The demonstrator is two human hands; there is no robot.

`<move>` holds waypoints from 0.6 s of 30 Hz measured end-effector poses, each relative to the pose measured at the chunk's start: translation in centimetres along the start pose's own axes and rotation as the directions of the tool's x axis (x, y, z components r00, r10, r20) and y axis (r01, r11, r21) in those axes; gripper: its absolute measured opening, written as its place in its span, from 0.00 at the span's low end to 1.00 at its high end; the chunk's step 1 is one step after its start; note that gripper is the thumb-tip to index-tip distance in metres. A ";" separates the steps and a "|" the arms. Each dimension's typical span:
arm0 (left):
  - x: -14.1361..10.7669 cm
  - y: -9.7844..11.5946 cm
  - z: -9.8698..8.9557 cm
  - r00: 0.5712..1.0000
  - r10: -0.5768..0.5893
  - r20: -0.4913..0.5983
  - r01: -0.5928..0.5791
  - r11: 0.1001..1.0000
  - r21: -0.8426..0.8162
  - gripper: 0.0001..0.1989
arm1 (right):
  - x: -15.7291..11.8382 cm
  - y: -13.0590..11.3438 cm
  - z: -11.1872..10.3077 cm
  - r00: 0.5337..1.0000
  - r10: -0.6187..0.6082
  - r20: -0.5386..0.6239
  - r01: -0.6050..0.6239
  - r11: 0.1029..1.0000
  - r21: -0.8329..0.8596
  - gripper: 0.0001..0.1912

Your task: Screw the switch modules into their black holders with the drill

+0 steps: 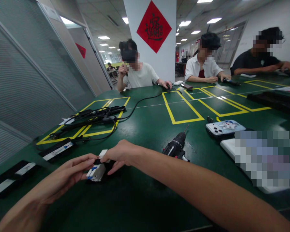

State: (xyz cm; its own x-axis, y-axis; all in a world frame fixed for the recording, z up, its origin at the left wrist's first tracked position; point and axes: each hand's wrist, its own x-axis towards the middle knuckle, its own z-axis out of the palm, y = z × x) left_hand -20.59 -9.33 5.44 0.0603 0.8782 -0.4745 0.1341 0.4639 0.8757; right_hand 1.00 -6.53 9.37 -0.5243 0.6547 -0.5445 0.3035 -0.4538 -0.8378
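Observation:
Low over the green table, my left hand (73, 169) grips a small white block with blue parts (96, 173) from its left side, fingers curled against it. My right hand (122, 154) reaches across from the right. Its thumb and fingers are closed on a second white piece (103, 153), just beyond the first. Something dark lies between the two pieces, partly hidden by my fingers; whether they are joined I cannot tell. To the right of my right hand a black cordless drill (175, 146) lies on its side, its bit pointing away and its lower part behind my forearm.
Black strips with white parts (58, 151) lie at the left, before a heap of black cables and bars (94, 117). A phone (224, 128) and a white-edged device (232, 154) lie at the right. Yellow tape (188, 122) marks the table. Several people sit across.

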 end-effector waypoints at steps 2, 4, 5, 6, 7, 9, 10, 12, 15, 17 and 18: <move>-0.1 0.0 0.1 1.000 0.002 -0.005 -0.002 1.000 -0.016 0.17 | 0.1 0.0 0.1 1.000 -0.006 -0.014 0.006 1.000 -0.015 0.21; -0.1 0.0 0.1 1.000 0.010 -0.009 -0.010 1.000 -0.022 0.16 | 0.3 0.1 0.3 1.000 -0.012 -0.028 0.011 1.000 -0.025 0.20; -0.1 0.0 0.1 1.000 0.015 -0.006 -0.015 1.000 -0.022 0.15 | 0.4 0.1 0.3 0.999 -0.014 -0.033 0.013 1.000 -0.029 0.19; 0.0 0.0 0.1 1.000 0.018 -0.002 -0.018 1.000 -0.022 0.14 | 0.5 0.2 0.4 0.999 -0.015 -0.037 0.014 0.999 -0.032 0.19; 0.0 0.0 0.1 1.000 0.017 -0.001 -0.017 1.000 -0.022 0.13 | 0.6 0.2 0.4 0.999 -0.015 -0.041 0.014 0.999 -0.036 0.19; 0.1 0.0 0.1 1.000 0.016 -0.008 -0.016 0.999 -0.027 0.12 | 0.6 0.3 0.4 0.999 -0.012 -0.047 0.010 0.999 -0.042 0.20; 0.1 0.0 0.1 1.000 0.015 -0.013 -0.015 0.999 -0.029 0.12 | 0.6 0.4 0.4 0.999 -0.008 -0.051 0.005 0.999 -0.045 0.21; 0.2 -0.1 0.2 1.000 0.012 -0.027 -0.013 0.999 -0.032 0.11 | 0.6 0.4 0.5 0.998 0.002 -0.059 -0.005 0.999 -0.048 0.22; 0.3 -0.1 0.3 0.998 0.010 -0.068 -0.012 0.999 -0.034 0.13 | 0.9 0.4 0.8 0.998 0.010 -0.066 -0.013 0.999 -0.043 0.21; 0.3 -0.1 0.4 0.997 0.013 -0.078 -0.016 0.999 -0.038 0.15 | 1.3 0.4 1.0 0.998 0.006 -0.070 -0.008 1.000 -0.028 0.19; 0.3 -0.1 0.5 0.998 0.016 -0.062 -0.018 0.999 -0.038 0.16 | 1.6 0.5 1.1 0.997 0.003 -0.075 -0.005 1.000 -0.015 0.18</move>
State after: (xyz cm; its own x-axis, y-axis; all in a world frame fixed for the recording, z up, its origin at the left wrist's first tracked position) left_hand -20.12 -9.16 5.20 0.0010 0.8910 -0.4539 0.0949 0.4518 0.8871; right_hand -0.56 -6.37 8.15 -0.4625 0.6964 -0.5488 0.3177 -0.4477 -0.8358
